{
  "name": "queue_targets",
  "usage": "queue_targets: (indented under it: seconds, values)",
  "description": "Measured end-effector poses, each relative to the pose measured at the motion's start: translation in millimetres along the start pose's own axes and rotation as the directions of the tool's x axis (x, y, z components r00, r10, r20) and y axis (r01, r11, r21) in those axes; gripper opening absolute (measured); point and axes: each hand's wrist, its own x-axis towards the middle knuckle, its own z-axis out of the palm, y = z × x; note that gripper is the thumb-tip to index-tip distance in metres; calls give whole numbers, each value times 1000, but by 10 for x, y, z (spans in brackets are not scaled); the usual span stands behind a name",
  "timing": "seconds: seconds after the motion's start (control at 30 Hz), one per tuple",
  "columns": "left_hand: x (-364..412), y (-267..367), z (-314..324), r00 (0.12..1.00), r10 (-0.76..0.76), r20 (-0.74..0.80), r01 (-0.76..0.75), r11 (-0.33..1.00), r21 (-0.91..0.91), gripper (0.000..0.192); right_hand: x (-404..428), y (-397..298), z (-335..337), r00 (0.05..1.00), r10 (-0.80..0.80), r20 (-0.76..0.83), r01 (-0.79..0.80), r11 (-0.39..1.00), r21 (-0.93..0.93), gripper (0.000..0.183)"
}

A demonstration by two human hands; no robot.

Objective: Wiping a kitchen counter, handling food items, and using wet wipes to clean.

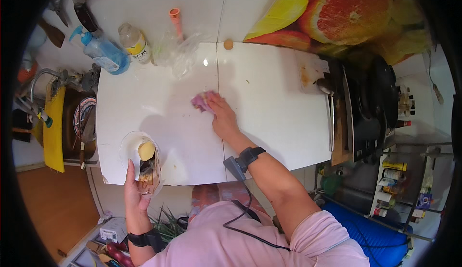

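Note:
My right hand [223, 117] presses a crumpled pink-purple cloth [203, 101] flat against the white countertop [274, 122], near the seam between two panels. At the counter's front left edge, my left hand [139, 189] grips a white tub [128, 146]. Inside the tub lies a pale yellow piece of food or peel [146, 151]. Beside it is a clear plastic packet with brown contents [148, 180], which reaches down over my left palm. My left fingers are mostly hidden behind the tub and packet. A few small crumbs lie near the cloth.
A blue pump bottle [108, 57], a clear plastic bottle [135, 45] and a thin plastic bag [178, 57] stand along the back left. The sink [68, 122] is at left. A stained clear container [311, 73] and a black stove [366, 133] are at right.

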Motion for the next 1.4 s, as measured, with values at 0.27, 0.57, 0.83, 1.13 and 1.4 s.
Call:
queue_targets:
  seconds: [0.27, 0.57, 0.83, 1.13, 1.4]
  values:
    - [-82, 122, -98, 998, 10, 55, -9, 1000, -7, 57, -488, 724, -1656, 981, -42, -191, -7, 969, -248, 54]
    - [-85, 58, -357, 991, 71, 116, -69, 997, -17, 55, -793, -119, -225, 989, 62, -136, -107, 928, -358, 61]
    - [-140, 154, -98, 993, 13, 115, -13, 1000, -1, 55, -624, -152, -1109, 968, -24, -251, -4, 994, -111, 44]
    - [43, 66, 96, 990, -7, 139, -10, 993, 120, 56, -1187, -289, -388, 998, 31, -52, -41, 977, -208, 45]
    - [435, -183, 1100, 896, -184, 405, 79, 962, 263, 44, -1157, -47, -845, 985, 56, -163, -66, 996, -56, 34]
